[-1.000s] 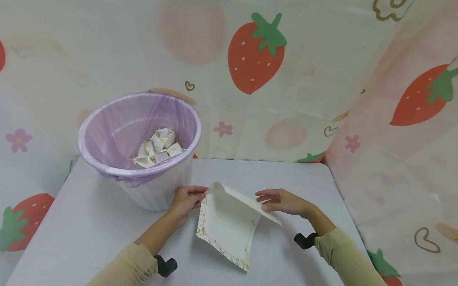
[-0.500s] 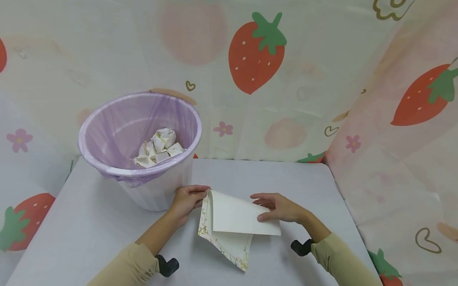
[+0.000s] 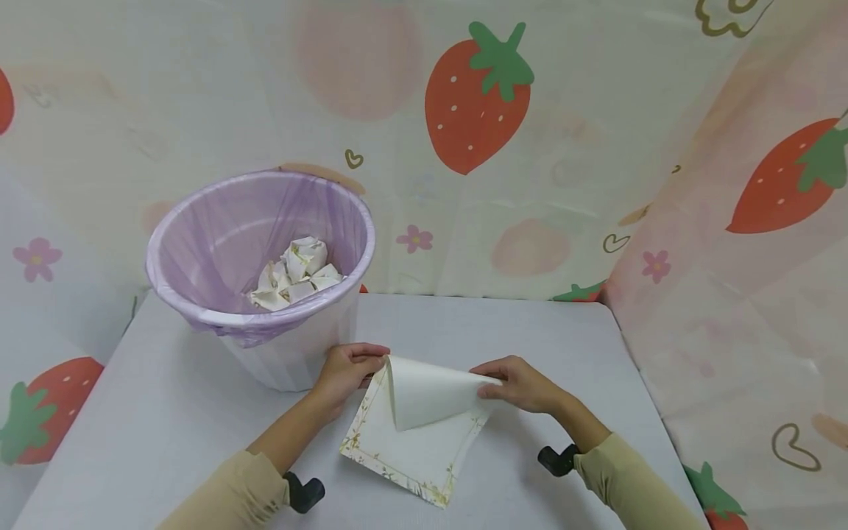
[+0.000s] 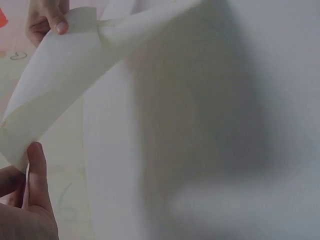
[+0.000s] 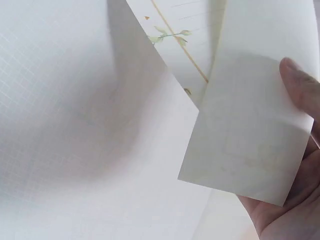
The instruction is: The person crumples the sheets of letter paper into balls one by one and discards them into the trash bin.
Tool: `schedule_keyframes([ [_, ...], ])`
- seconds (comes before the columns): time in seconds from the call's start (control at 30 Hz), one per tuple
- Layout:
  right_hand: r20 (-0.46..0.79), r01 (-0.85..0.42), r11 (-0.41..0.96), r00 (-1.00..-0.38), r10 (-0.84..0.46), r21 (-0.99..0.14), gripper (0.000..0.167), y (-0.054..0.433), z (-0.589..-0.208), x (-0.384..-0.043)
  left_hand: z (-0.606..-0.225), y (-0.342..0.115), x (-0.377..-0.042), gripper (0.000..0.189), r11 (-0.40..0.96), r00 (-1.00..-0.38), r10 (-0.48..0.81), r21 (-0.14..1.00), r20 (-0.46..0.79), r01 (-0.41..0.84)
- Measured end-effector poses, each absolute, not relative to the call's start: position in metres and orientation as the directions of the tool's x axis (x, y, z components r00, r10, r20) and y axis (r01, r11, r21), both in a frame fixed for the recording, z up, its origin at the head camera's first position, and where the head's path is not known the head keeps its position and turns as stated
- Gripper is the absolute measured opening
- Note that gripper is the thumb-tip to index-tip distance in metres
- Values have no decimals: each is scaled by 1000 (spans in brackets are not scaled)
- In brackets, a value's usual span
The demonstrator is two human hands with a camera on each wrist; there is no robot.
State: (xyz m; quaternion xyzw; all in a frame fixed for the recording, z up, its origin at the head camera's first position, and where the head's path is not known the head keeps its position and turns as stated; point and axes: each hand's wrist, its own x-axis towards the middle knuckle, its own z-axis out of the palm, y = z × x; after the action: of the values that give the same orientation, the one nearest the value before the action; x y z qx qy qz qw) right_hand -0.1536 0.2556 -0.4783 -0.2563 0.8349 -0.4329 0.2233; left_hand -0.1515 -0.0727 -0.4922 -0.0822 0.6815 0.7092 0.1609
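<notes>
A sheet of letter paper point(image 3: 424, 460) with a gold floral border hangs between both hands, tilted close over the table. Its upper part is folded forward, so the plain back point(image 5: 240, 125) shows. My left hand point(image 3: 343, 377) pinches the upper left corner between thumb and fingers; in the left wrist view that hand point(image 4: 32, 200) holds the fold's end. With thumb and fingers, my right hand point(image 3: 523, 384) grips the folded part at its right side. The right wrist view has the thumb point(image 5: 299, 90) lying on the paper, the other fingers mostly hidden behind it.
Behind my left hand stands a white bin point(image 3: 291, 353) lined with a purple bag point(image 3: 205, 258). Several crumpled papers point(image 3: 298, 276) lie inside. A white cloth covers the table point(image 3: 530, 324), and a strawberry-print curtain point(image 3: 583, 147) hangs behind and at the right.
The upper part of the sheet has come forward and down over the rest. My right hand has moved slightly left and now pinches the paper; my left hand keeps its corner.
</notes>
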Motion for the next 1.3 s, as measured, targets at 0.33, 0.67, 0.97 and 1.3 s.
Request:
schedule_keyframes([
  [0.33,-88,-307,554,-814,-575,-774,30,252,-480,-154,-487,-67,-149,46,256,-955,76,931,-288,-261],
  [0.67,-48,-420,604,-794,-606,-677,34,241,-471,-155,-483,-57,-146,35,208,-972,134,965,-193,-163],
  [0.97,-153,-363,622,-770,-619,-694,38,238,-468,-155,-483,-57,-145,29,179,-960,229,976,-162,-122],
  [1.3,-105,-402,609,-771,-628,-684,32,226,-469,-157,-479,-56,-147,27,225,-976,202,974,-76,-30],
])
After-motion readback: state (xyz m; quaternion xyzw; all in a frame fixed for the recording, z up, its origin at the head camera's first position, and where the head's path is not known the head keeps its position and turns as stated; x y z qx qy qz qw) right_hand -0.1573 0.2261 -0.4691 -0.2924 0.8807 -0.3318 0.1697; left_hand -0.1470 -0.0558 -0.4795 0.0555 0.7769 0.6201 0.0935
